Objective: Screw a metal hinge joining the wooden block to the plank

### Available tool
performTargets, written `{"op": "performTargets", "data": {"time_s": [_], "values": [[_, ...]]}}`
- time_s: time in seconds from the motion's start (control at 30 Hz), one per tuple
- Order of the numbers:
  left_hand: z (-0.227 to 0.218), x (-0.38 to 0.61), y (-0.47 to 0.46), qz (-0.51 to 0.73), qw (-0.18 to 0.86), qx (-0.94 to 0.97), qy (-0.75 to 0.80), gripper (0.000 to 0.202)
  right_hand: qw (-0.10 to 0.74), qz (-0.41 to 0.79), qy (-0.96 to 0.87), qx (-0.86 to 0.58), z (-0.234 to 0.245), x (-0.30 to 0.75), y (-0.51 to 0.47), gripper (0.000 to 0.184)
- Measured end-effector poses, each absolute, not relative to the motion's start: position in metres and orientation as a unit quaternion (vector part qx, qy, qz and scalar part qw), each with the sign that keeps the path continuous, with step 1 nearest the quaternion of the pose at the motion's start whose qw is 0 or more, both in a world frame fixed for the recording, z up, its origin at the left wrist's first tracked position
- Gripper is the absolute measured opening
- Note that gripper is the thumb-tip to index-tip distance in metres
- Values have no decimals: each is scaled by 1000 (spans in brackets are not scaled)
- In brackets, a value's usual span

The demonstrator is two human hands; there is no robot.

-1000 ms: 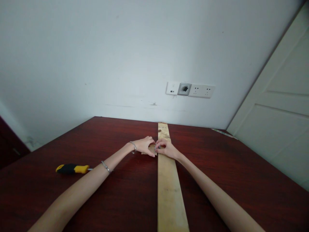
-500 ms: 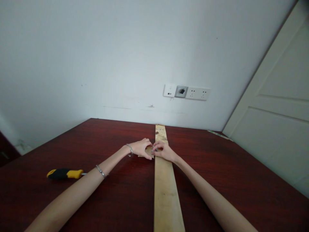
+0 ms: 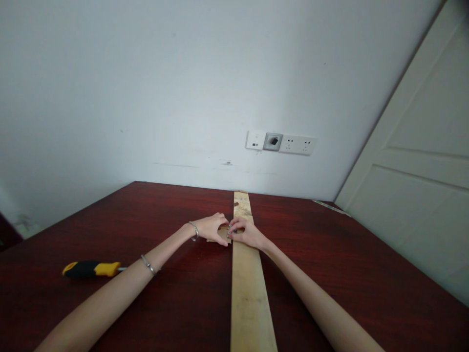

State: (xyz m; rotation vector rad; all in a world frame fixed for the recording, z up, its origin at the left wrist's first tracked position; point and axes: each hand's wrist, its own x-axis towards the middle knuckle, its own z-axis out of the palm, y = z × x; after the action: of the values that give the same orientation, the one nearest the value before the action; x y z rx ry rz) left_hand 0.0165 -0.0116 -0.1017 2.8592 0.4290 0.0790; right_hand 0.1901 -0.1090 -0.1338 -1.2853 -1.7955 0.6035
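Note:
A long pale wooden plank [image 3: 251, 298] lies lengthwise on the dark red table, its far end near the wall. My left hand [image 3: 212, 228] rests left of the plank, thumb and fingers curved around a small flat brown piece [image 3: 224, 234] that meets the plank's left edge. Over the plank, my right hand [image 3: 249, 233] has its thumb and fingertips pinched together at that same edge. Whatever is between those fingertips is too small to make out. A yellow and black screwdriver [image 3: 90, 269] lies left of my left forearm, its tip hidden behind the arm.
The dark red tabletop [image 3: 176, 303] runs back to a white wall [image 3: 183, 88] with a row of sockets [image 3: 280, 143]. A pale panelled door [image 3: 417, 195] stands at the right. A thin strip [image 3: 331, 208] lies along the table's far right edge.
The whole view has shifted slightly, so everything sits a little further left and lower. Both hands keep nearly the same pose by the plank; the right fingertips have moved only slightly.

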Motion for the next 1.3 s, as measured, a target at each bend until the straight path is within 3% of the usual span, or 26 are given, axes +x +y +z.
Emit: {"op": "performTargets", "data": {"time_s": [0.4, 0.63, 0.83, 1.03, 1.3], "values": [[-96, 16, -16, 21, 121, 981, 152, 62, 418, 226, -729, -493, -134, 191, -108, 11], [-102, 18, -13, 24, 113, 982, 150, 65, 424, 297, -690, -506, -116, 205, -111, 32], [-102, 17, -16, 21, 117, 982, 149, 63, 442, 141, -595, -656, -114, 234, -104, 33], [-99, 16, -18, 4, 115, 981, 157, 66, 430, 104, -539, -717, -131, 253, -101, 48], [-101, 17, -17, 6, 108, 982, 158, 67, 452, 154, -556, -680, -145, 248, -99, 35]]}}
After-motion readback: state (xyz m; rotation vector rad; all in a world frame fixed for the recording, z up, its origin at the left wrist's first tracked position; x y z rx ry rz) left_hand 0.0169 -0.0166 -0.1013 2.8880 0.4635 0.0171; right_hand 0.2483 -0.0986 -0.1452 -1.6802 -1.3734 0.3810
